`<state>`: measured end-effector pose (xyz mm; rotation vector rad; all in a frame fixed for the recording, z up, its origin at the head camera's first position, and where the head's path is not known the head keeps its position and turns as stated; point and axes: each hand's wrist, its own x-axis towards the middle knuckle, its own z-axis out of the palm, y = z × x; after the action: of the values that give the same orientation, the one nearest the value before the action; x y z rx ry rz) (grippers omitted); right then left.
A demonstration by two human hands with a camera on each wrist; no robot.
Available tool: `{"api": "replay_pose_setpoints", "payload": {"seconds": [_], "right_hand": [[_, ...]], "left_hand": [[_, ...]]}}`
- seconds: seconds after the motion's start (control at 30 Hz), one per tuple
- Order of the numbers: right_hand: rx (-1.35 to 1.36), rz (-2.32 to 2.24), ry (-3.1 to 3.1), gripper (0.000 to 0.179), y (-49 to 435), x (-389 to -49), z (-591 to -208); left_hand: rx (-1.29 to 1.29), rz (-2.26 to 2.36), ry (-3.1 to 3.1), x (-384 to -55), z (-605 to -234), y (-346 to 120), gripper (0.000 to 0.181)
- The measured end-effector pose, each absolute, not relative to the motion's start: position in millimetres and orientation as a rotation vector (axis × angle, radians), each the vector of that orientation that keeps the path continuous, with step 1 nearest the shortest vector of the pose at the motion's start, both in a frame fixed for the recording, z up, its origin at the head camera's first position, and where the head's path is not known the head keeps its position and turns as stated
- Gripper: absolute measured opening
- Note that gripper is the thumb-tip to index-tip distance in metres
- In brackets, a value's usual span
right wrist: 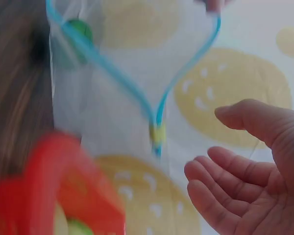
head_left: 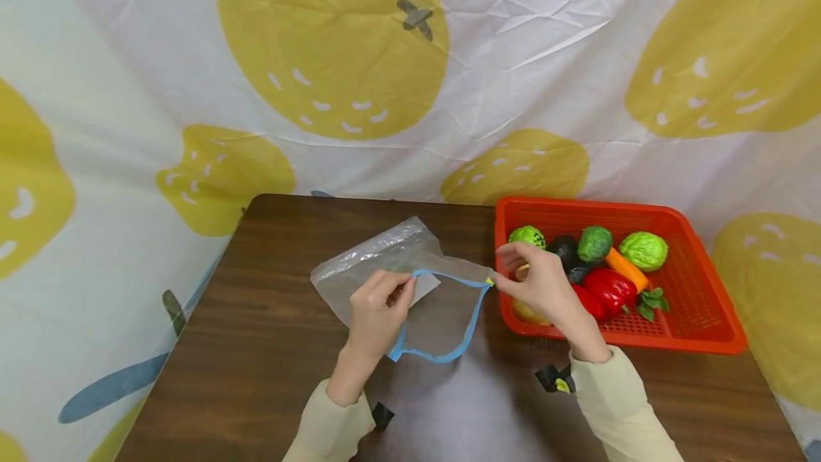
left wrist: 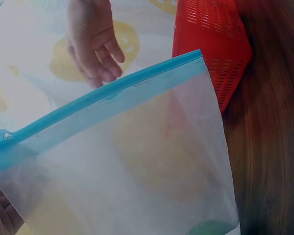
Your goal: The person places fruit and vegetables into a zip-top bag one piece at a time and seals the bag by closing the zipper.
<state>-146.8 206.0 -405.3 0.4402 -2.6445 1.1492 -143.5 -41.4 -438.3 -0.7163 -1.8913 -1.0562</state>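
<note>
My left hand point(head_left: 378, 305) pinches the blue zip rim of a clear plastic zip bag point(head_left: 359, 276) between thumb and fingertips. The bag's mouth stands spread into a loop, with a yellow slider point(head_left: 490, 281) at its right corner. My right hand point(head_left: 545, 287) is beside that corner, thumb and fingers apart; in the right wrist view the right hand point(right wrist: 250, 171) holds nothing, a gap away from the slider point(right wrist: 158, 133). In the left wrist view the bag point(left wrist: 137, 161) fills the middle. A green shape point(right wrist: 79, 39) shows at the bag; whether inside or behind, I cannot tell.
A red plastic basket point(head_left: 705, 305) sits on the right of the brown wooden table point(head_left: 256, 348). It holds several vegetables, among them red peppers point(head_left: 609, 291), a carrot-like orange piece point(head_left: 627, 269) and a light green round one point(head_left: 643, 251). A fruit-print cloth point(head_left: 385, 162) hangs behind.
</note>
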Motion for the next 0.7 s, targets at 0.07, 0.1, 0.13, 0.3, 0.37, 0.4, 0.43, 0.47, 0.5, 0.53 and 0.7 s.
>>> {"api": "replay_pose_setpoints", "payload": {"seconds": [0.07, 0.1, 0.13, 0.3, 0.37, 0.4, 0.43, 0.47, 0.5, 0.53, 0.7], "right_hand": [[0.382, 1.100, -2.660, 0.028, 218, -154, -403], [0.355, 1.075, -2.672, 0.028, 224, -158, -402], [0.326, 1.046, -2.683, 0.028, 231, -162, -401], [0.172, 0.934, -2.758, 0.033, 265, -180, -400], [0.101, 0.891, -2.795, 0.036, 277, -186, -401], [0.066, 0.869, -2.814, 0.038, 283, -189, -403], [0.032, 0.847, -2.831, 0.041, 289, -192, -404], [-0.001, 0.829, -2.849, 0.043, 294, -194, -406], [-0.028, 0.811, -2.864, 0.045, 299, -196, -408], [-0.053, 0.794, -2.878, 0.046, 304, -198, -410], [-0.125, 0.729, -2.934, 0.052, 323, -203, -419]], "left_hand": [[-0.715, -1.057, -1.893, -143, -439, -42, 0.011], [-0.712, -1.060, -1.897, -143, -439, -42, 0.011], [-0.712, -1.060, -1.898, -143, -439, -42, 0.010], [-0.711, -1.069, -1.900, -142, -439, -42, 0.010], [-0.713, -1.070, -1.895, -143, -439, -42, 0.010], [-0.712, -1.073, -1.898, -143, -439, -42, 0.010], [-0.714, -1.074, -1.898, -142, -439, -42, 0.010], [-0.716, -1.074, -1.898, -142, -439, -42, 0.010], [-0.718, -1.074, -1.899, -142, -439, -43, 0.010], [-0.720, -1.075, -1.900, -142, -439, -43, 0.010], [-0.715, -1.082, -1.914, -142, -441, -43, 0.009]]}}
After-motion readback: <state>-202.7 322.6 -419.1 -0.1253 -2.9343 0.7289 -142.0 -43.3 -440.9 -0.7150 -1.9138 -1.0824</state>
